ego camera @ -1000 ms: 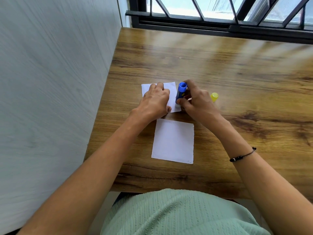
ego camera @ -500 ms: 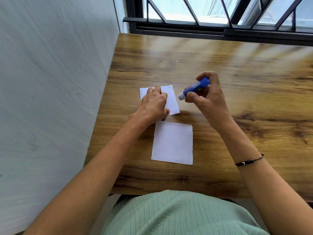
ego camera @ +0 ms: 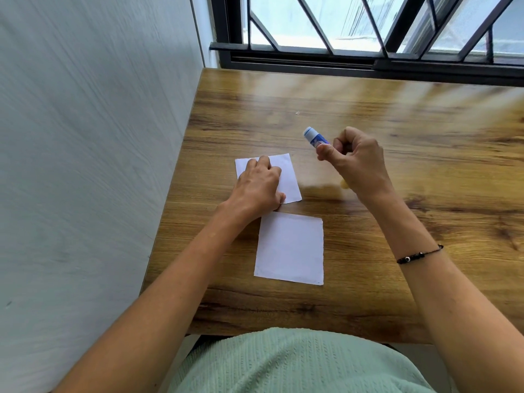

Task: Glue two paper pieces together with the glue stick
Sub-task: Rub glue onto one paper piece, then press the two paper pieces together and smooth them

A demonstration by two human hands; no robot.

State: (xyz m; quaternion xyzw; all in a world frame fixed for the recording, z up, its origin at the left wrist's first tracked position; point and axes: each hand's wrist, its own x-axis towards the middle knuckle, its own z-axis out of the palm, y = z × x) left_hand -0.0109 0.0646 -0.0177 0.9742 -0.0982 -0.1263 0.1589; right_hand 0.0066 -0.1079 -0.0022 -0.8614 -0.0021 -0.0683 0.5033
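Two white paper squares lie on the wooden table [ego camera: 425, 194]. The far paper [ego camera: 289, 177] is pressed flat under my left hand [ego camera: 259, 188], fingers curled on its left half. The near paper [ego camera: 290, 248] lies free just below it. My right hand [ego camera: 354, 163] is raised above the table to the right of the far paper, gripping the blue glue stick [ego camera: 314, 137]. The stick's uncapped end points up and to the left. A sliver of the yellow cap [ego camera: 344, 184] shows on the table under my right hand.
A grey wall [ego camera: 99, 165] runs along the table's left edge. A dark window frame [ego camera: 368, 61] with bars borders the far edge. A tiny scrap [ego camera: 297, 112] lies on the far part of the table.
My right hand lifted the glue stick off the far paper's right edge and turned it, so its open end now points up and left. My left hand stayed on the paper.
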